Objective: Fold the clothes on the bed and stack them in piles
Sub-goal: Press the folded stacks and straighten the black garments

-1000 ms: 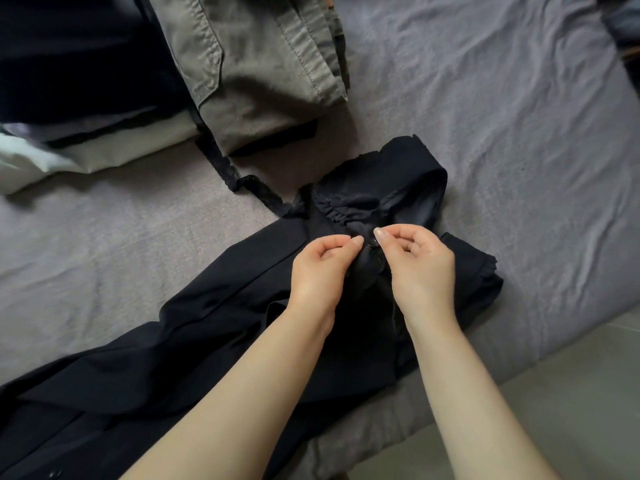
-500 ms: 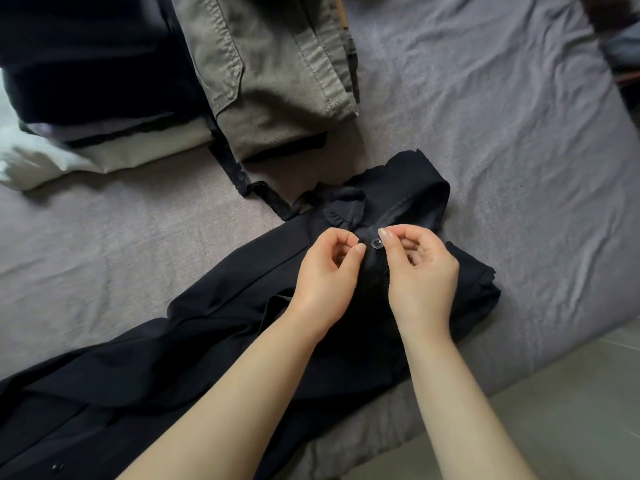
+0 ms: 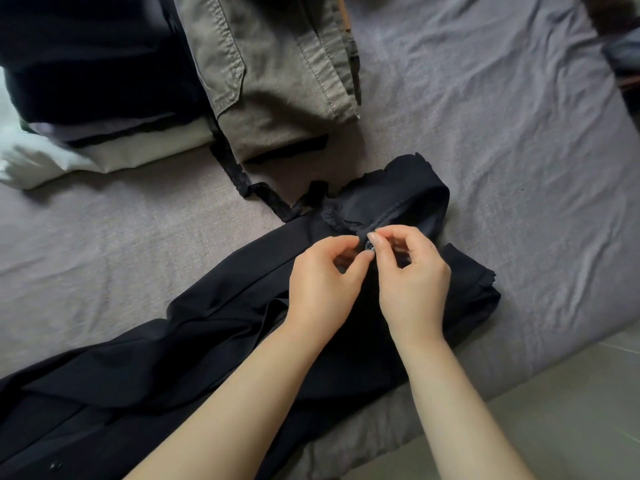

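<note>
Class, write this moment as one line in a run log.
left hand: pinches black garment | right hand: pinches button near collar | khaki trousers: folded | garment: unfolded

A single head-worn camera looks forward and steeply down, close above the grey-sheeted bed (image 3: 485,140). Both forearms enter from the bottom edge, and the left hand (image 3: 320,287) and right hand (image 3: 410,282) meet near the frame's centre. The wide lens bends the edges; beyond the hands lie folded clothes, and the bed's near edge runs below the right hand.
</note>
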`<state>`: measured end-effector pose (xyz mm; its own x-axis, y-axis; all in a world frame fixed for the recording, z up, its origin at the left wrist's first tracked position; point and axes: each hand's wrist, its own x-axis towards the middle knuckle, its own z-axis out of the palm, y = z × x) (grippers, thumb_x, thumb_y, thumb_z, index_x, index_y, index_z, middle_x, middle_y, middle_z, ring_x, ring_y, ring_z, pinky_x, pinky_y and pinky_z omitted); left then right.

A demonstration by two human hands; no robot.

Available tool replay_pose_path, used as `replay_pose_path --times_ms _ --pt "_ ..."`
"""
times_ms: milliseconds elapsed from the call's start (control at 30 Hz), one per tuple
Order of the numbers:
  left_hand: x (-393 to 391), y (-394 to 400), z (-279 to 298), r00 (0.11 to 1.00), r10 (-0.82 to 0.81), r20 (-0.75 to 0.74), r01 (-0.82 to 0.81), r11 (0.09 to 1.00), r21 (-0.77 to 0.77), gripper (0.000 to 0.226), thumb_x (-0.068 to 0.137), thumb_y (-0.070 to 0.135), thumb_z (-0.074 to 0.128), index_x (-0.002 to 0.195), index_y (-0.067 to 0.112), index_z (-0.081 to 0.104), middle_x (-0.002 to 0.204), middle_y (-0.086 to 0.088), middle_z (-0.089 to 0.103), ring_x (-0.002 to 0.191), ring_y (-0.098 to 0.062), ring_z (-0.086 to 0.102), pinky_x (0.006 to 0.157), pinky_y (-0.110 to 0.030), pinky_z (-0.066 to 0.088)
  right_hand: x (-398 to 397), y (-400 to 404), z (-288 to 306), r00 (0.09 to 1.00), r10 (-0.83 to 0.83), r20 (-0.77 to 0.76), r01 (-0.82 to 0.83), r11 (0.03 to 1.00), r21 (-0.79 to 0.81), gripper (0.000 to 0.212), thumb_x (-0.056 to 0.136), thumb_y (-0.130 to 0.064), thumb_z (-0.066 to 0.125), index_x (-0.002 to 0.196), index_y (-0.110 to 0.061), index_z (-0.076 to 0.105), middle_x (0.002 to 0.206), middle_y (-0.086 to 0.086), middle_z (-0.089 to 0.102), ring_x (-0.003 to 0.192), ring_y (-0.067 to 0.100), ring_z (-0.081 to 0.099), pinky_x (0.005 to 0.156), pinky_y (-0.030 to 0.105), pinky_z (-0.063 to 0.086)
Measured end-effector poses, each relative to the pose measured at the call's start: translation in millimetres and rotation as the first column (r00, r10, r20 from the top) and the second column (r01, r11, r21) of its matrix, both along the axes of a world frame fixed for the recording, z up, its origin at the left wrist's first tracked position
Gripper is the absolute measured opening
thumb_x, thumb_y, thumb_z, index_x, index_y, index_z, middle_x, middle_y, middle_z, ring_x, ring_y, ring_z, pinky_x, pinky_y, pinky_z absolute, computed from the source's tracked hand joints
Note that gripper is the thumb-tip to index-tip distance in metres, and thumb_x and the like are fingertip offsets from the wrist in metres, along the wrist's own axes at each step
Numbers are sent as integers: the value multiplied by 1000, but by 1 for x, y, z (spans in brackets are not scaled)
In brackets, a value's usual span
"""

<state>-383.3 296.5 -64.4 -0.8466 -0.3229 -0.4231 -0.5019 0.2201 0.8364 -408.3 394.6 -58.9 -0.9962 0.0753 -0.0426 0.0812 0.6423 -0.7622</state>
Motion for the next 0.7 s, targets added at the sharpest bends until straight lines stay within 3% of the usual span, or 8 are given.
replay_pose_path --times_ms 133,267,333,467,533,700 --pt "0 8 4 998 -5 -59 -7 978 -206 21 87 30 67 105 20 71 92 9 71 85 -8 65 80 -33 53 3 -5 -4 996 -87 -18 86 996 -3 2 88 -14 67 88 -14 69 82 -7 67 81 3 60 73 10 45" --pt "-1 8 -2 992 -60 -109 27 960 -278 29 89 30 65 115 18 67 103 6 68 90 -12 64 80 -29 50 1 -8 1 973 -167 157 187 974 -127 2 87 -16 69 87 -17 70 78 -12 68 76 -1 64 70 13 50" --pt "-1 4 -6 983 -113 -145 57 937 -344 28 89 25 65 115 14 67 100 3 68 83 -17 63 72 -28 47 -3 -4 7 965 -103 241 144 977 -156 3 88 -16 68 88 -18 70 78 -11 68 76 -3 65 68 11 50" --pt "-4 -3 -13 939 -255 -230 119 870 -478 19 84 24 59 92 9 69 73 -1 64 56 -21 57 51 -30 47 -12 10 15 907 39 418 80 962 -262 11 86 -9 69 95 -14 72 83 -4 71 76 -2 67 69 9 48" --pt "-4 -4 -17 917 -296 -268 138 864 -483 19 85 23 58 88 8 69 72 0 63 57 -19 57 51 -34 48 -16 14 16 891 29 453 110 954 -278 11 84 -8 70 94 -12 72 82 -3 72 75 -1 67 67 9 48" --pt "-4 -8 -21 885 -313 -345 145 888 -436 24 86 21 59 101 7 71 82 -1 67 67 -19 63 60 -31 49 -17 13 17 871 -3 491 173 938 -301 10 82 -9 73 92 -12 71 81 0 72 74 2 67 69 12 51"
